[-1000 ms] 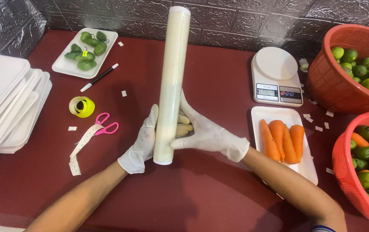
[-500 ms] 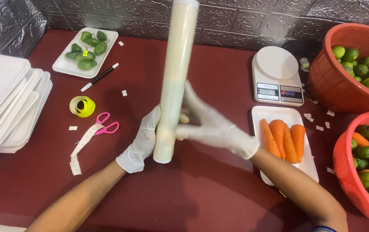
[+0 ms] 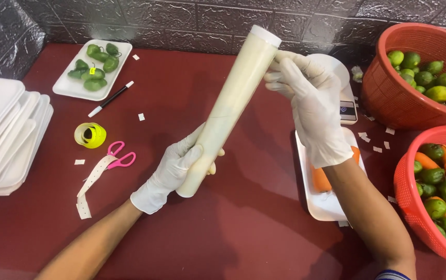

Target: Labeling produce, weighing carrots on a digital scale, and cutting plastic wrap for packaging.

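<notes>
A long roll of clear cling film (image 3: 230, 106) is tilted over the dark red table (image 3: 191, 233), its top end leaning to the right. My left hand (image 3: 173, 171), in a white glove, grips the roll near its lower end. My right hand (image 3: 311, 106), also gloved, rests its fingers against the roll's upper end near the white cap. Under my right forearm lies a white foam tray (image 3: 322, 205) with carrots (image 3: 320, 179), partly hidden by the hand.
A stack of white foam trays (image 3: 0, 135) lies at the left edge. A tray of green peppers (image 3: 94, 67), a marker (image 3: 111, 98), a yellow tape roll (image 3: 90, 135) and pink scissors (image 3: 119, 155) lie left of centre. A scale (image 3: 345, 106) and two red baskets (image 3: 415, 46) (image 3: 407, 171) of vegetables stand on the right.
The roll has tilted from near upright so its top leans right. My right hand has slid from the roll's lower part up to its top end. My left hand keeps its grip.
</notes>
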